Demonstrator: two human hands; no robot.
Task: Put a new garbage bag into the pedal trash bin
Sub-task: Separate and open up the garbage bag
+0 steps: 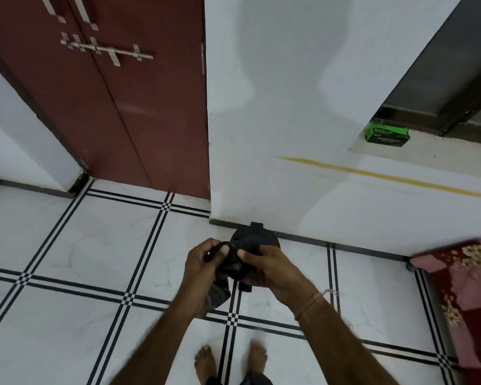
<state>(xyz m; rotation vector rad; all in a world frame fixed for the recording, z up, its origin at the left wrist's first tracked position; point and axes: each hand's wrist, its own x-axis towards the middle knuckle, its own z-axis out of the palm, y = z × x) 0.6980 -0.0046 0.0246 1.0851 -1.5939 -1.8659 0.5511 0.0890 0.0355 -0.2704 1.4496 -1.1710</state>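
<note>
Black bag (231,263), bunched, is what I see gripped by both left hand (203,262) and right hand (267,268) above the bin (254,240).

We find only one printed surface here: a small green cardboard box with a black lower band (388,136), sitting on the pale ledge (439,151) of the wall opening at the upper right. We can see pale lettering on its green face and a light line of print along the black band, but it is too small and blurred for us to read any word, brand or number.
</note>
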